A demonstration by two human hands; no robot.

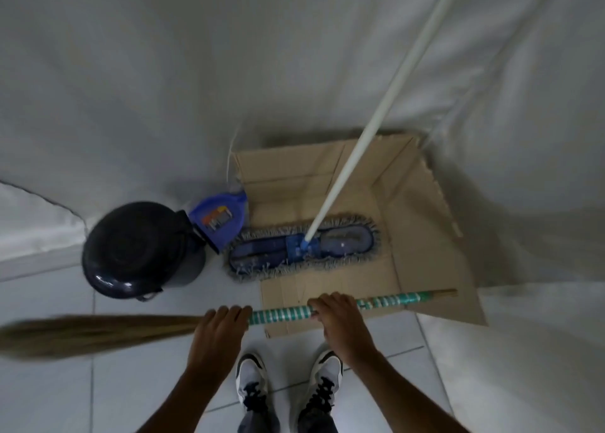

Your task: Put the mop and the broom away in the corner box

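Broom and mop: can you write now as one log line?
mop: head in box | broom: level, outside box | left hand, right hand: gripping broom

Dark lidded bin point(137, 249) touching a blue dustpan point(220, 220); white sneakers point(252, 380) on tiled floor point(49, 396).

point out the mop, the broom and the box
mop point(302, 247), head view, on the blue head
broom point(281, 313), head view, on the striped handle between the hands
box point(422, 236), head view, on the right wall
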